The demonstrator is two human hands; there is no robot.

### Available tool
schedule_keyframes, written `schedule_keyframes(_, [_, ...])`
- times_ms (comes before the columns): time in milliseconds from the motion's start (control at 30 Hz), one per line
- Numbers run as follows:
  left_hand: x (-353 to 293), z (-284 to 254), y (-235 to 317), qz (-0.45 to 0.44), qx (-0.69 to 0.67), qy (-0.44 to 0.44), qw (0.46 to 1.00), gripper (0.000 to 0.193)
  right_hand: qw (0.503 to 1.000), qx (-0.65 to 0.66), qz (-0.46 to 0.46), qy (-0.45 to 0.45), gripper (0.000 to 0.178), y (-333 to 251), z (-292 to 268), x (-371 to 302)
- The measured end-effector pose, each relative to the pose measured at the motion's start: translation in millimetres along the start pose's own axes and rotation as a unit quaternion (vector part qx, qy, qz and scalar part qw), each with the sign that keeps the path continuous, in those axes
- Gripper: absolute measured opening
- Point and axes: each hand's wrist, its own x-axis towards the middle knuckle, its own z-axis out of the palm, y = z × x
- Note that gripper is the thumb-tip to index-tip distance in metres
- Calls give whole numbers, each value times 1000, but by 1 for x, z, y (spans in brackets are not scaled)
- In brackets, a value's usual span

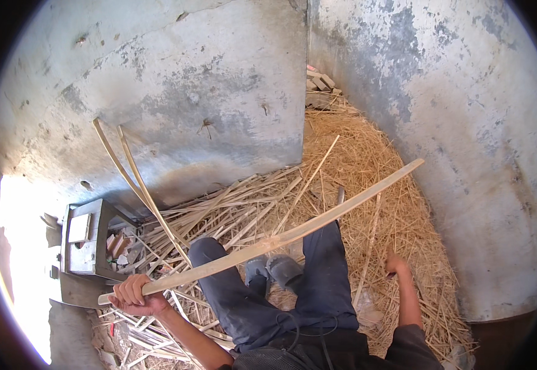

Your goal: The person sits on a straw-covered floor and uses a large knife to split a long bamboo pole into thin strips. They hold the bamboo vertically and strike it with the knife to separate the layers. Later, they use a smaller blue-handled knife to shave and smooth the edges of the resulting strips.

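Note:
My left hand (137, 296) is closed around the near left end of a long, pale split bamboo strip (270, 242). The strip slants across my thighs, rising to the far right, with a node near its middle. Out to the right, away from the strip, my right hand (396, 264) hangs low over the shavings with its fingers curled. A small dark bit shows beneath those fingers, but I cannot make out what it is. Two thin bent bamboo strips (137, 180) stand up beside my left knee, in front of the wall.
Many cut bamboo strips (231, 206) lie heaped ahead and to the left. Straw-like shavings (361, 148) cover the floor at right. A worn wooden stool (99, 237) stands at left near a bright opening. Bricks (321, 81) are stacked in the far corner between stained walls (231, 80).

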Motion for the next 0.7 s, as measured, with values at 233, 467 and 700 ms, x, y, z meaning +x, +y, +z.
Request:
schedule_keyframes(233, [-6,3,-15,-2,-22,-28,999,45,814,81,-55,573,38,-30,-141,-67])
schedule_keyframes(467, [-6,1,-49,-39,-14,-56,998,44,799,391,-423,174,32,-214,-130,-199])
schedule_keyframes(700, [-9,-4,-53,-35,2,-50,998,44,838,186,-509,57,32,-273,-109,-180])
